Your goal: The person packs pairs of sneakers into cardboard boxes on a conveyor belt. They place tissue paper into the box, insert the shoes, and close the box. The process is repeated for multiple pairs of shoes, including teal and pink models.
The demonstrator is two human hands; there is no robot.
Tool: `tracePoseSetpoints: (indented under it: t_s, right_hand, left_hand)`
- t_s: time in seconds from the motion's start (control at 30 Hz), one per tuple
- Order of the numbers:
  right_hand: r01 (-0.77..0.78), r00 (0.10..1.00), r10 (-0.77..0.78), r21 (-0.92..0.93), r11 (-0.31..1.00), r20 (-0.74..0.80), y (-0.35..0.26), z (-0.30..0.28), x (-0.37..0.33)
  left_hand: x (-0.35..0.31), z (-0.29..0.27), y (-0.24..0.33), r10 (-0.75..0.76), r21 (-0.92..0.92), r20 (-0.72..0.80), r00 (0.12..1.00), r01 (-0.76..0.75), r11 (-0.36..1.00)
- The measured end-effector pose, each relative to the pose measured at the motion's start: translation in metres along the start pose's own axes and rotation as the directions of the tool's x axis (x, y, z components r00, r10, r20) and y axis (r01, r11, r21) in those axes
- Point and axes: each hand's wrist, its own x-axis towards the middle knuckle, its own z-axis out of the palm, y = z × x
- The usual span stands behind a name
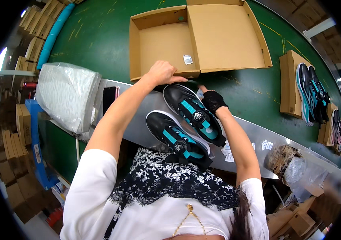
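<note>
Where a plastic bag (67, 98) and, closer in, a phone (109, 99) lie left of the left hand (161, 74), that hand sits at the near edge of the open box (162, 48); I cannot tell whether it grips. Just nearer the body than both hands is a pair of shoes (190, 109). The gloved right hand (213, 101) is beside one, its grip hidden. Rightward are sachets (264, 145), then, well apart, more shoes (307, 96).

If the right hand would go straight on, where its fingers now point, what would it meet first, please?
Most likely the near wall of the open cardboard box, though the depth between it and the right hand is unclear.
</note>
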Motion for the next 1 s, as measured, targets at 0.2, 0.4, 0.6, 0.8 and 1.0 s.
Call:
tracePoseSetpoints:
  t_s: [0.2, 0.4, 0.6, 0.8, 1.0]
  right_hand:
    - [0.174, 0.953, -0.142, 0.101, 0.979, -0.269, 0.042, 0.016, 0.002]
    - [-0.083, 0.426, 0.178, 0.158, 0.984, -0.887, 0.107, -0.024, -0.104]
    - [-0.599, 0.09, 0.514, 0.366, 0.712, -0.853, 0.205, 0.038, -0.225]
    - [-0.145, 0.074, 0.535, 0.522, 0.841, -0.842, 0.155, 0.058, -0.23]
    - [0.027, 0.254, 0.479, 0.501, 0.865, -0.84, 0.039, 0.0, -0.215]
  left_hand:
    - [0.012, -0.003, 0.014, 0.002, 0.126, 0.013, 1.0, -0.004, 0.992]
    - [0.001, -0.028, 0.04, 0.095, 0.066, -0.014, 0.995, -0.094, 0.993]
    - [-0.006, -0.025, 0.035, 0.205, 0.102, 0.088, 0.975, -0.214, 0.972]
    - [-0.013, -0.024, 0.029, 0.185, 0.123, 0.09, 0.979, -0.195, 0.973]
    - [-0.03, -0.031, 0.045, 0.152, -0.196, -0.285, 0.946, -0.213, 0.957]
